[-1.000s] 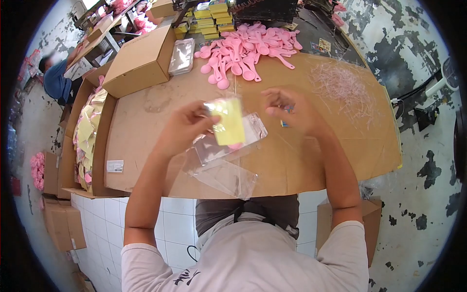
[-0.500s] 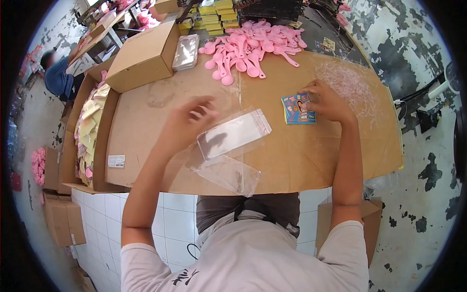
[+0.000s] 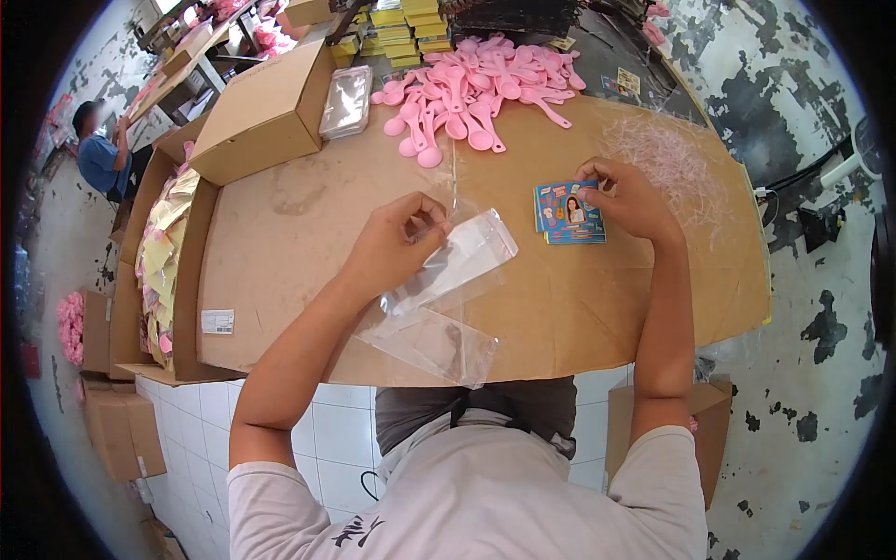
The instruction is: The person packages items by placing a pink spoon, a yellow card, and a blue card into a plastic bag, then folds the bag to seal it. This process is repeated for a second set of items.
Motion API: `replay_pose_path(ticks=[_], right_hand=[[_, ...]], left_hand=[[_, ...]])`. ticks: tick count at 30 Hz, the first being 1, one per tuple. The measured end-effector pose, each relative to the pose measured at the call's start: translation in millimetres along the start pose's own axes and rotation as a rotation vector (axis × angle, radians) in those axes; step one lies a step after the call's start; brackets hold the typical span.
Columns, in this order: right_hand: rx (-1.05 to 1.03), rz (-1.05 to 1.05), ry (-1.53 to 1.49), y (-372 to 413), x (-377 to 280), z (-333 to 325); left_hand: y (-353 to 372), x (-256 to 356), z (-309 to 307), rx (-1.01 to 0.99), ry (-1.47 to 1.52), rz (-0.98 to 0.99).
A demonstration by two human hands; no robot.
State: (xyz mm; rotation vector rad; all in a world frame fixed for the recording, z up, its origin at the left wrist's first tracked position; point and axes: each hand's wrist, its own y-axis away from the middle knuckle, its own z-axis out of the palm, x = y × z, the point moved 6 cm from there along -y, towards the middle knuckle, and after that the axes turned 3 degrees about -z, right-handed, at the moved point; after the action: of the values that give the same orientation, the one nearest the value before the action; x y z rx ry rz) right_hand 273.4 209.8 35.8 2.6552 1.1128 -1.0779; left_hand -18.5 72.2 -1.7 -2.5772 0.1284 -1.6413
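My left hand (image 3: 403,245) is over the clear plastic bags (image 3: 467,250), thumb and forefinger pinched at the upper edge of one. Another see-through bag (image 3: 434,343) lies slantwise below, near the table's front edge. On the right, a small stack of blue printed cards (image 3: 571,215) rests on the cardboard, its edges slightly fanned. My right hand (image 3: 630,198) pinches the top card by its upper right corner, the other fingers curled.
Pink plastic spoons (image 3: 481,89) are heaped at the back. Pink shredded strands (image 3: 667,163) spread at the right. A closed carton (image 3: 261,117), packed clear bags (image 3: 346,103) and an open box of packets (image 3: 187,271) stand left. Another person (image 3: 107,159) is at the far left.
My left hand has moved right and down onto the bags and closed into a pinch. The top card has shifted on its stack under my right hand, which has barely moved.
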Motion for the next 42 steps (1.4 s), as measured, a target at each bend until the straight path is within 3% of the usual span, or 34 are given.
replay_pose_path(ticks=[2,7,11,14,17,20,23,26,29,32,35,38,41,42], right_hand=[[0.111,-0.202,0.100,-3,-1,4],[0.074,-0.020,-0.098,-4,-22,13],[0.145,0.070,-0.516,-4,-29,57],[0.229,-0.005,-0.674,-4,-47,68],[0.284,-0.007,-0.742,-3,-48,66],[0.136,-0.068,-0.407,0,-53,64],[0.081,-0.291,-0.250,0,-75,68],[0.018,-0.103,-0.478,5,-82,88],[0.175,-0.080,-0.770,2,-82,95],[0.164,-0.031,-0.746,-3,-74,95],[0.071,-0.320,-0.306,-1,-89,92],[-0.119,-0.090,-0.490,-17,-85,99],[-0.040,0.089,-0.190,-60,-64,79],[0.093,-0.001,0.005,-76,-56,72]], left_hand=[[-1,-7,0,-0.016,0.237,-0.064],[0,2,4,-0.058,0.646,-0.191],[2,1,9,-0.088,0.598,-0.213],[3,-3,14,-0.099,0.578,-0.164],[2,-5,14,-0.082,0.511,-0.137],[2,-2,15,-0.075,0.441,-0.101],[7,7,17,-0.111,0.351,-0.081],[12,13,23,-0.156,0.254,-0.050],[14,19,22,-0.102,0.284,-0.017],[14,17,18,-0.009,0.430,-0.041],[11,12,14,0.006,0.459,-0.069],[10,2,11,-0.008,0.378,-0.091],[6,-3,12,0.013,0.443,-0.102],[5,-4,12,0.010,0.466,-0.101]])
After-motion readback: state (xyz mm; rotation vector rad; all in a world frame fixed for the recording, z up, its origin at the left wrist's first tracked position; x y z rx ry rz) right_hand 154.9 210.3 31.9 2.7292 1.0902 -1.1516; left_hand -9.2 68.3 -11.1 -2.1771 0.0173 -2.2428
